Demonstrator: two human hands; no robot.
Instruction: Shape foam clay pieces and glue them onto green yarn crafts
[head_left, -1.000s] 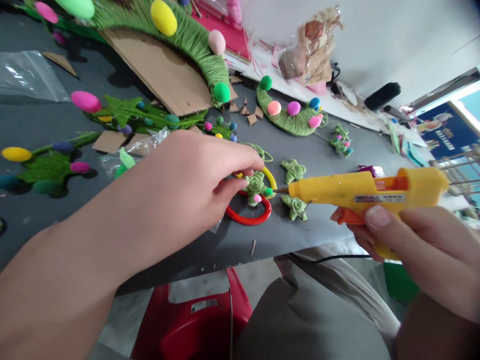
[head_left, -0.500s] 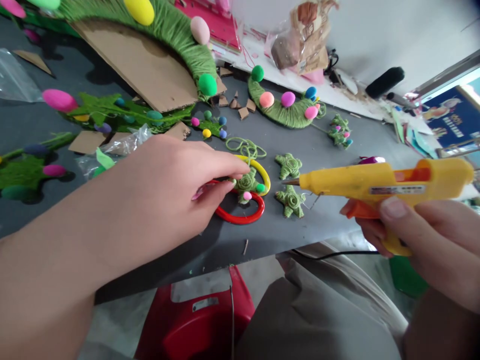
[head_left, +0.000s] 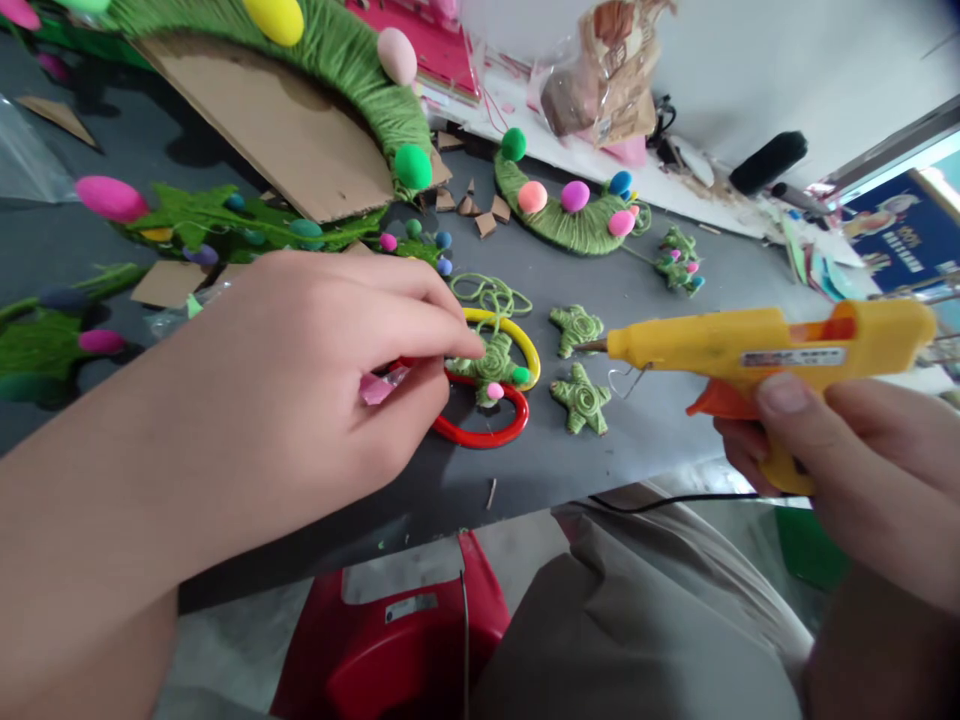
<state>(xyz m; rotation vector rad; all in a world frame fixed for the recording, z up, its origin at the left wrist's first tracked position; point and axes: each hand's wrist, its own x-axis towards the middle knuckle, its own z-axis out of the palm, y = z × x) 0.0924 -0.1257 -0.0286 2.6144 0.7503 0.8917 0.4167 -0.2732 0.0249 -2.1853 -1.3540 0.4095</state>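
My right hand [head_left: 847,450] grips a yellow hot glue gun [head_left: 697,338], a finger at its orange trigger. Its metal nozzle points left, close to a green yarn-wrapped star [head_left: 576,328]. A second yarn star [head_left: 582,398] lies just below that one. My left hand [head_left: 337,370] has its fingers bent and drawn together beside a third yarn star [head_left: 493,362], which carries a pink and a green pompom. What the fingertips hold, if anything, is hidden. Under this star lie scissors with one yellow and one red handle loop [head_left: 484,436].
Behind are a green yarn-wrapped crescent with pompoms [head_left: 574,230], a larger wrapped arc [head_left: 345,75], cardboard [head_left: 262,120] and brown scraps [head_left: 486,224]. More decorated green pieces [head_left: 195,215] lie left. The gun's black cord [head_left: 675,500] passes the table edge above a red stool [head_left: 405,640].
The glue gun has shifted slightly, its nozzle now by the upper loose star. My left fingertips have drawn slightly left and curled, showing more of the pompom star.
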